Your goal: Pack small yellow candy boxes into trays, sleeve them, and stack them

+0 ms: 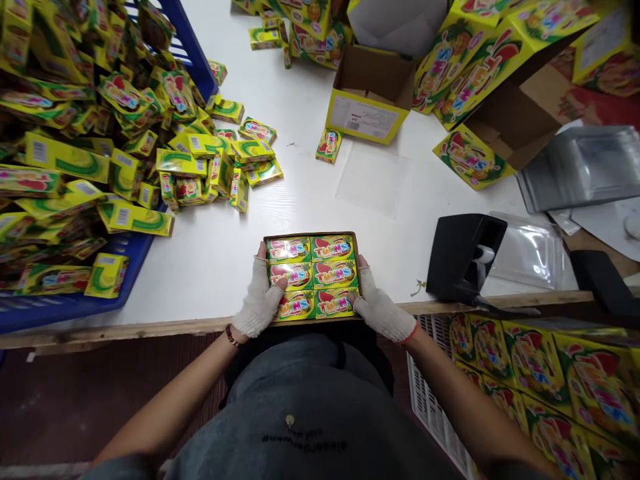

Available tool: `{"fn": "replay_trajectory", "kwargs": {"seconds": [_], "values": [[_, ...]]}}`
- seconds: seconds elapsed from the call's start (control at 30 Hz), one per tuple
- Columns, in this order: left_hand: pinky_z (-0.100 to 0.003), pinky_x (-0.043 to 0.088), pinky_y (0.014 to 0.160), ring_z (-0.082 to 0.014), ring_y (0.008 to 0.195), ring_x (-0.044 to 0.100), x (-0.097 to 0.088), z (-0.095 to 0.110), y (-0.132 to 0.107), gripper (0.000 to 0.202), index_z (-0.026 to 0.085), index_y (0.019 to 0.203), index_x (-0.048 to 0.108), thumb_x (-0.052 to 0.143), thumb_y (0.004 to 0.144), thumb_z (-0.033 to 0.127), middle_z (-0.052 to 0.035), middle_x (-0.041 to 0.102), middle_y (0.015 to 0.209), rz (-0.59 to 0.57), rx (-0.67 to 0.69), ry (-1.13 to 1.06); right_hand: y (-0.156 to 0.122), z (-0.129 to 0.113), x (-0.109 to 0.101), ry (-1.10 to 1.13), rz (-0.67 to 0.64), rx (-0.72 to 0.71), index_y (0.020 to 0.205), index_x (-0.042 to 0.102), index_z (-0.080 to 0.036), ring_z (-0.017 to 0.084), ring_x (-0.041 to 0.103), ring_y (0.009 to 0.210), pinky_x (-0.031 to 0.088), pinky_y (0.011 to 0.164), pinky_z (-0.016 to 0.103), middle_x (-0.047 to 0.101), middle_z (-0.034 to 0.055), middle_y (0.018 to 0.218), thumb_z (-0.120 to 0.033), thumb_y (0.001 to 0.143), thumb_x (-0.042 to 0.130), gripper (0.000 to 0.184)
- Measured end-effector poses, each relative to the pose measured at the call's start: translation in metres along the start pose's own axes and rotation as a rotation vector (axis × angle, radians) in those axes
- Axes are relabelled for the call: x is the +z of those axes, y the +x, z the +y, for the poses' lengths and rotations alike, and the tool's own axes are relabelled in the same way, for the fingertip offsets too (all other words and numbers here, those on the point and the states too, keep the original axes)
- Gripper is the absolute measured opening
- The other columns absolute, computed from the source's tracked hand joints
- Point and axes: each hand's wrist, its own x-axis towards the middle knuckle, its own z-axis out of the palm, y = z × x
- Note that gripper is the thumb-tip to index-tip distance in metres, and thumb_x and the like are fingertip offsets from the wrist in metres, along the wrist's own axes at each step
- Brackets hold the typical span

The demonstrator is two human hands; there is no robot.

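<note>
A shallow brown cardboard tray [310,235] sits at the table's near edge, filled with several small yellow "Twins" candy boxes [332,273] laid in two columns. My left hand [259,300], in a white fingerless glove, grips the tray's left side with its thumb pressed on the boxes. My right hand [381,308], gloved the same way, clasps the right side, thumb on the lower right box. Both hands are closed around the tray.
A big heap of loose yellow candy boxes [90,153] spills from a blue crate [75,303] on the left. An open carton [371,93] stands at the back, a lone box [329,145] beside it. A black dispenser [463,257] and clear plastic sheets [580,167] lie right. Filled cartons [545,380] stack lower right.
</note>
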Motion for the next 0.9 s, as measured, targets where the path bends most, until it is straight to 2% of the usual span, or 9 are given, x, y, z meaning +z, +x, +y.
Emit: {"fn": "replay_trajectory", "kwargs": {"seconds": [0.17,0.3,0.4,0.53,0.63,0.7,0.77,0.83,0.9], "values": [[-0.049,0.034,0.119,-0.0296,0.15,0.026,0.009,-0.007,-0.007,0.082,0.015,0.158,-0.002,0.046,0.095,0.039,-0.021,0.015,0.164,-0.04,-0.103,0.01,0.02,-0.043,-0.005,-0.39,0.347,-0.362,0.16,0.0,-0.014,0.04,0.016,0.151,0.028,0.115,0.064,0.018,0.026,0.162,-0.032,0.091,0.059,0.093],[-0.048,0.034,0.118,-0.0302,0.148,0.03,-0.029,-0.008,0.05,0.067,0.013,0.15,0.03,0.052,0.091,0.037,-0.0203,0.031,0.158,0.199,-0.043,0.159,0.044,-0.08,0.016,-0.569,0.153,-0.569,0.152,0.039,-0.026,0.045,0.026,0.147,0.021,0.112,0.072,0.034,0.0206,0.158,-0.041,0.086,0.067,0.073],[-0.047,0.043,0.108,-0.0312,0.128,0.052,-0.061,-0.016,0.11,0.044,0.014,0.123,0.054,0.063,0.083,0.03,-0.0179,0.058,0.13,0.422,-0.144,0.175,0.057,-0.095,0.033,-0.639,-0.028,-0.56,0.144,0.052,-0.028,0.043,0.038,0.141,0.022,0.111,0.072,0.044,0.0192,0.153,-0.048,0.087,0.066,0.062],[-0.036,0.05,0.092,-0.0243,0.101,0.061,-0.073,-0.03,0.155,0.027,0.016,0.09,0.057,0.075,0.07,0.023,-0.0087,0.066,0.094,0.4,-0.359,-0.23,0.063,-0.093,0.039,-0.635,-0.044,-0.529,0.143,0.053,-0.028,0.042,0.037,0.142,0.023,0.112,0.072,0.043,0.0185,0.154,-0.052,0.089,0.061,0.06],[-0.03,0.053,0.081,-0.0176,0.089,0.062,-0.069,-0.027,0.145,0.022,0.016,0.093,0.056,0.066,0.078,0.028,-0.0075,0.066,0.096,0.358,-0.384,-0.414,0.063,-0.08,0.035,-0.469,0.038,-0.565,0.143,0.052,-0.02,0.038,0.037,0.143,0.026,0.115,0.066,0.047,0.0192,0.15,-0.041,0.093,0.058,0.055],[-0.027,0.055,0.071,-0.0147,0.081,0.063,-0.068,-0.015,0.121,0.028,0.016,0.101,0.056,0.063,0.082,0.036,-0.0077,0.066,0.099,0.274,-0.391,-0.562,0.066,-0.073,0.032,-0.22,0.153,-0.544,0.148,0.045,-0.016,0.032,0.042,0.142,0.035,0.115,0.057,0.051,0.0184,0.147,-0.031,0.096,0.048,0.053],[-0.023,0.053,0.065,-0.0133,0.078,0.064,-0.066,0.005,0.09,0.038,0.017,0.106,0.058,0.068,0.08,0.043,-0.008,0.067,0.1,0.067,-0.402,-0.799,0.072,-0.073,0.028,0.094,0.208,-0.501,0.155,0.029,-0.016,0.026,0.05,0.136,0.046,0.108,0.048,0.051,0.0191,0.146,-0.03,0.099,0.039,0.058],[-0.022,0.053,0.062,-0.0134,0.078,0.064,-0.059,0.028,0.061,0.048,0.017,0.108,0.059,0.075,0.074,0.047,-0.0083,0.067,0.102,-0.234,-0.411,-1.033,0.08,-0.082,0.024,0.335,0.107,-0.495,0.157,0.018,-0.015,0.026,0.057,0.127,0.053,0.099,0.044,0.05,0.021,0.146,-0.04,0.101,0.037,0.065],[-0.024,0.053,0.063,-0.0143,0.076,0.064,-0.05,0.045,0.041,0.05,0.016,0.109,0.06,0.073,0.076,0.05,-0.0085,0.067,0.099,-0.462,-0.403,-1.08,0.085,-0.095,0.019,0.444,-0.033,-0.511,0.153,0.028,-0.015,0.027,0.062,0.118,0.056,0.093,0.042,0.052,0.0202,0.143,-0.05,0.099,0.037,0.065]]}}
